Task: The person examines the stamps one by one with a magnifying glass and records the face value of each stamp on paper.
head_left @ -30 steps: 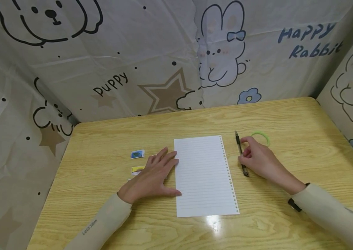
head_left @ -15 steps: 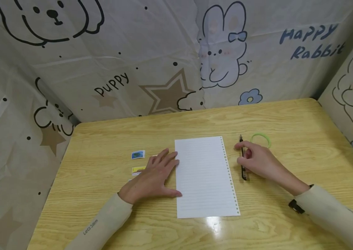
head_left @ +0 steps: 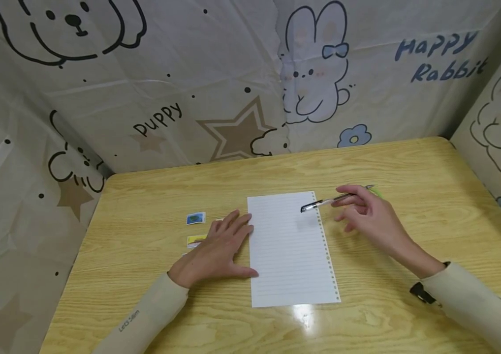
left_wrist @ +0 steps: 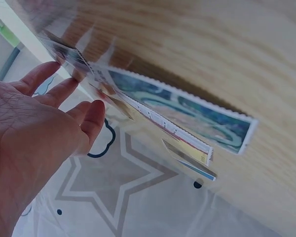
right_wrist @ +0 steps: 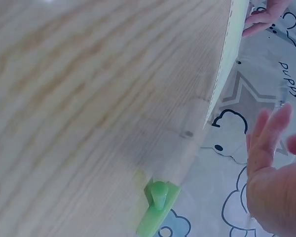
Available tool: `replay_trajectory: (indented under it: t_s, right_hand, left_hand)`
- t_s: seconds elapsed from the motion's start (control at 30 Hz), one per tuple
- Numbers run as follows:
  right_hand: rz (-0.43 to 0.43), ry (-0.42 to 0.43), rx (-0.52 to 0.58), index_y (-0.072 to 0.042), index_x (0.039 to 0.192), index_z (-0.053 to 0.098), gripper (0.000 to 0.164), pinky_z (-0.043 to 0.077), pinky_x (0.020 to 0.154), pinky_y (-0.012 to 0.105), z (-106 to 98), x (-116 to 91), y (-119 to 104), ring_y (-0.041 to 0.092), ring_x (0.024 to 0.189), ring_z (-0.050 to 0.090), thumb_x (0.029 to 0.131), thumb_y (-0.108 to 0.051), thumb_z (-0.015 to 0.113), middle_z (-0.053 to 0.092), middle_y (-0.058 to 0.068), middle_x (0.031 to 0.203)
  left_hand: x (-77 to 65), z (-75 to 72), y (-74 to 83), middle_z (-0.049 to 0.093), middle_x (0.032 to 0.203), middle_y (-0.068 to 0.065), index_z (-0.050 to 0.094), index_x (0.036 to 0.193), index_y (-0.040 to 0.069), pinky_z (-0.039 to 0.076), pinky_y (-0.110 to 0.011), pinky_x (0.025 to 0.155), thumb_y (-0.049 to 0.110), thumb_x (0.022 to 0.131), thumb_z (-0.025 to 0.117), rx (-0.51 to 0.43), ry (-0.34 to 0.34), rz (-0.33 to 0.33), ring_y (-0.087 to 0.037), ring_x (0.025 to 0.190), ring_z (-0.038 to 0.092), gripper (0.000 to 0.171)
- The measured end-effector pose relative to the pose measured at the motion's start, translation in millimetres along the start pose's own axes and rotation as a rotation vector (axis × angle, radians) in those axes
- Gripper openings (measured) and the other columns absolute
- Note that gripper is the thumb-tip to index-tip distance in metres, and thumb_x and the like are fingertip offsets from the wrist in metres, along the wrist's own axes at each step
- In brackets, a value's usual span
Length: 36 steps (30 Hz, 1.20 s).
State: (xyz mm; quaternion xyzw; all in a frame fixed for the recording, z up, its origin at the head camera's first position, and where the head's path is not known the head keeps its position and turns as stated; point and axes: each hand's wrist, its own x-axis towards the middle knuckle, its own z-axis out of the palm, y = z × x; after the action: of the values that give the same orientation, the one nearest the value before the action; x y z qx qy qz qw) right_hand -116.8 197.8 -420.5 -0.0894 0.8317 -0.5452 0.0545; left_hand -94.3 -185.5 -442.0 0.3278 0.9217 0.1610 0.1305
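Observation:
My left hand (head_left: 219, 250) rests spread at the left edge of a white lined sheet of paper (head_left: 290, 255), fingertips and thumb on its border. My right hand (head_left: 376, 219) is raised beside the paper's punched right edge, holding a black and clear pen (head_left: 314, 204) among its fingers. The pen lies sideways: its blunt end is over the paper's upper right, its tip points to the back right. Under and beside my left hand are several stamps: a blue one (head_left: 196, 218), a yellow one (head_left: 196, 241) and a larger blue-green stamp (left_wrist: 177, 108), partly hidden in the head view.
A light green ring (head_left: 378, 193) lies behind my right hand, mostly covered by it; its green side with a knob (right_wrist: 159, 192) shows in the right wrist view. The wooden table (head_left: 157, 305) is bordered by printed cloth (head_left: 224, 59) at the back and sides.
My right hand has lifted the pen off the table and turned it from upright-lying to sideways, blunt end toward the paper. My left hand and the paper have stayed in place.

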Motion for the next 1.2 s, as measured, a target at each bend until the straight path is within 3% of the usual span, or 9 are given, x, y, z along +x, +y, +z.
replay_trajectory:
  t_s: [0.2,0.5,0.6,0.73,1.0,1.2]
  right_hand:
    - [-0.025,0.056,-0.029,0.001,0.133,0.066,0.026,0.058,0.057,0.032,0,0,1,0.023,0.089,0.081,0.110,-0.012,0.067,0.079,0.017,0.117]
    - [-0.053,0.092,-0.047,-0.003,0.138,0.068,0.042,0.056,0.052,0.033,0,-2,3,0.025,0.072,0.077,0.117,-0.037,0.053,0.080,0.013,0.099]
    - [-0.060,0.121,-0.077,-0.006,0.133,0.071,0.043,0.054,0.050,0.032,2,-3,3,0.023,0.063,0.068,0.118,-0.040,0.049,0.071,0.012,0.086]
    - [-0.059,0.150,-0.106,-0.006,0.124,0.072,0.043,0.053,0.052,0.031,4,-2,1,0.022,0.061,0.062,0.118,-0.042,0.048,0.065,0.017,0.084]
    - [-0.033,0.137,0.005,0.005,0.121,0.059,0.049,0.061,0.062,0.033,9,0,1,0.022,0.071,0.071,0.119,-0.041,0.043,0.073,0.018,0.091]
    - [-0.002,0.129,0.064,0.003,0.118,0.054,0.044,0.058,0.055,0.034,18,2,1,0.021,0.060,0.066,0.117,-0.041,0.050,0.071,0.022,0.082]
  left_hand:
    - [0.6,0.2,0.6,0.031,0.174,-0.017,0.049,0.158,0.001,0.025,-0.069,0.119,0.066,0.088,0.084,0.004,0.013,0.009,-0.044,0.163,0.018,0.102]
    - [1.5,0.0,0.8,0.033,0.173,-0.018,0.050,0.157,0.001,0.026,-0.070,0.118,0.066,0.088,0.084,0.019,0.015,0.015,-0.045,0.162,0.019,0.101]
    - [1.5,0.4,0.4,0.034,0.172,-0.018,0.050,0.157,0.001,0.027,-0.071,0.117,0.065,0.088,0.084,0.017,0.018,0.016,-0.045,0.162,0.020,0.100]
    - [1.4,0.0,0.4,0.035,0.172,-0.018,0.051,0.156,0.000,0.028,-0.071,0.117,0.065,0.088,0.084,0.019,0.020,0.018,-0.046,0.161,0.021,0.100]
    - [1.6,-0.7,0.4,0.033,0.172,-0.019,0.050,0.157,0.000,0.026,-0.070,0.118,0.064,0.088,0.084,0.015,0.013,0.023,-0.046,0.161,0.020,0.100]
    - [1.2,-0.8,0.7,0.034,0.172,-0.019,0.050,0.156,-0.001,0.027,-0.069,0.118,0.064,0.088,0.084,0.015,0.011,0.021,-0.046,0.161,0.021,0.100]
